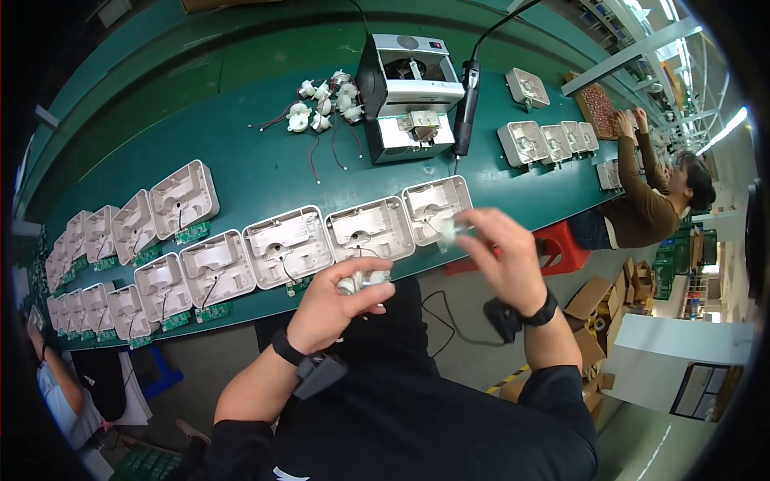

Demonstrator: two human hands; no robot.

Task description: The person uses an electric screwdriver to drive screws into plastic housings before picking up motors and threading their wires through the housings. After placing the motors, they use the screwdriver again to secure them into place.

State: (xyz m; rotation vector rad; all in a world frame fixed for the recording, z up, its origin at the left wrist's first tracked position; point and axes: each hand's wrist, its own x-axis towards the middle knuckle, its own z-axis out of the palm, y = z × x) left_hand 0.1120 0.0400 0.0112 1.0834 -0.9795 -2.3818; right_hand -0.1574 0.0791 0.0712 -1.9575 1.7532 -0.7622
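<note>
My left hand [325, 309] is closed around a small white pump-like part [351, 283], held in front of the housings at the table's near edge. The fingers cover some of it. To the right, my right hand [507, 260] pinches a small translucent piece [451, 231], blurred by motion. This piece is over the nearest corner of the right-end white housing [435, 196]. Beside it in the row are more open white plastic housings [289, 240], with dark wires inside and green circuit boards [192, 232] at the edges of several.
A white-and-black bench machine [413, 96] stands at the back, with an electric screwdriver [467, 108] hanging beside it. Left of the machine lie several wired white pumps [325, 104]. A co-worker [646, 192] works at the right. Another person [60, 385] is at the far left. A red stool [557, 247] is beyond my right hand.
</note>
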